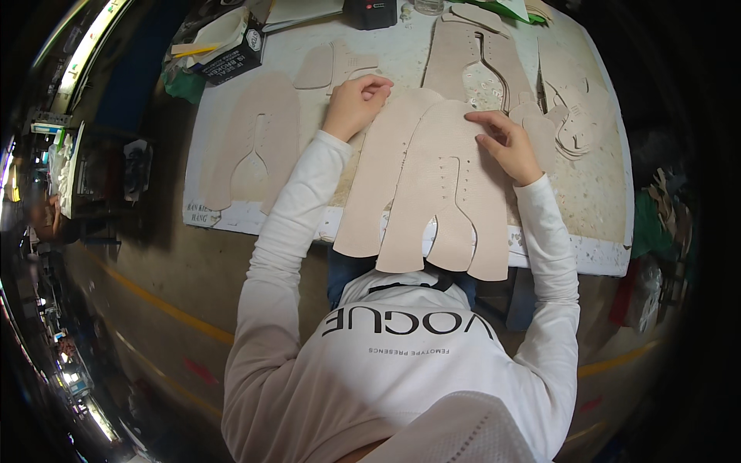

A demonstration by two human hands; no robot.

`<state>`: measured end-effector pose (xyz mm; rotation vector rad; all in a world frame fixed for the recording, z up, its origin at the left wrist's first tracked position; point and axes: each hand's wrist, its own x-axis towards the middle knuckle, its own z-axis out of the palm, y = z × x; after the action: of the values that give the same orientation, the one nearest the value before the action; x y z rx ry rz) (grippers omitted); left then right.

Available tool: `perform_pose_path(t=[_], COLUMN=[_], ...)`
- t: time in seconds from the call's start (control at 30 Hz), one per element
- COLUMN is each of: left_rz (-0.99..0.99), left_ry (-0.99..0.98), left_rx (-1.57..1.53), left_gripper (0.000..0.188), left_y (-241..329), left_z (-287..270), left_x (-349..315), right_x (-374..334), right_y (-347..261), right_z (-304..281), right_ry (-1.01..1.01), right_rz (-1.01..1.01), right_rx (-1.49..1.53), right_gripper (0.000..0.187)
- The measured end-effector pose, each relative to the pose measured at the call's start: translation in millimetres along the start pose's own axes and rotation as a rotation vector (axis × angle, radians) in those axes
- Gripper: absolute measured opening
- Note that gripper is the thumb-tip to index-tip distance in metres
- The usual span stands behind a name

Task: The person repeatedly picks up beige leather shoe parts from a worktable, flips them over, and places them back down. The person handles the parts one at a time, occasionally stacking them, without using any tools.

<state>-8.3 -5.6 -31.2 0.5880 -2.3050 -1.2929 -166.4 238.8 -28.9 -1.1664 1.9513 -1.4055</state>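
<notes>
Two overlapping beige shoe-upper pieces [432,166], each curved at the top with slit and punched holes, lie before me, their lower ends jutting past the table's near edge. My right hand [509,147] rests on the upper right of the top piece, index finger stretched out and thumb apart from it. Just beyond the left edge of these pieces is my left hand [359,104], its fingers curled together; whether anything is pinched in them is hidden. To the left lies a separate beige upper piece [266,131] of similar shape.
A stack of cut beige pieces [455,54] stands at the far right of the white table [328,208]. Small cut pieces [315,65] lie beyond my left hand. Looped scraps [575,127] are at the right. A black box [239,58] and dark device [372,13] stand at the back.
</notes>
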Motion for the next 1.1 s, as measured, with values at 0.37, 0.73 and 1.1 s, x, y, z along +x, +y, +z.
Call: perform_pose_path(t=[0.37, 0.73, 1.1], left_rz=[0.076, 0.098, 0.083], left_ry=[0.047, -0.012, -0.055], left_rx=[0.218, -0.011, -0.096], left_gripper=[0.018, 0.017, 0.018], left_y=[13, 38, 39], left_z=[5, 9, 9], left_x=[-8, -16, -19], right_x=[-2, -38, -20], right_y=[-15, 5, 5], right_z=[-4, -53, -43], right_ry=[0.181, 0.492, 0.290], right_rz=[-0.180, -0.142, -0.089], right_rx=[-0.382, -0.864, -1.224], right_gripper=[0.034, 0.046, 0.048])
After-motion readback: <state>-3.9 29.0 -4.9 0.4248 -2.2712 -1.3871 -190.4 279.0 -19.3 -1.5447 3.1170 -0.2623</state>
